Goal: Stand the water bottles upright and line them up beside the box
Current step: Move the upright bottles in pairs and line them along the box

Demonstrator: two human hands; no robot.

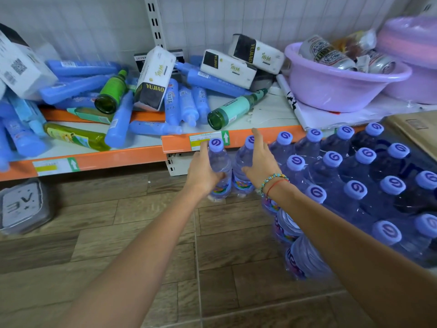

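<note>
Two clear water bottles with purple caps stand upright on the wooden floor in front of the orange shelf edge. My left hand [203, 170] grips the left bottle [218, 162] around its middle. My right hand [261, 160] rests with straight fingers against the second bottle [242, 172], thumb on its body. To the right stands a shrink-wrapped pack of water bottles [369, 181] with many purple caps, upright. A brown cardboard box [416, 131] lies behind the pack at the far right.
A low shelf [255, 136] holds fallen blue bottles, green glass bottles [234, 110], tissue packs and a purple basin [340, 86] with cans. A grey container [22, 207] sits on the floor at the left. Wooden floor lies in front.
</note>
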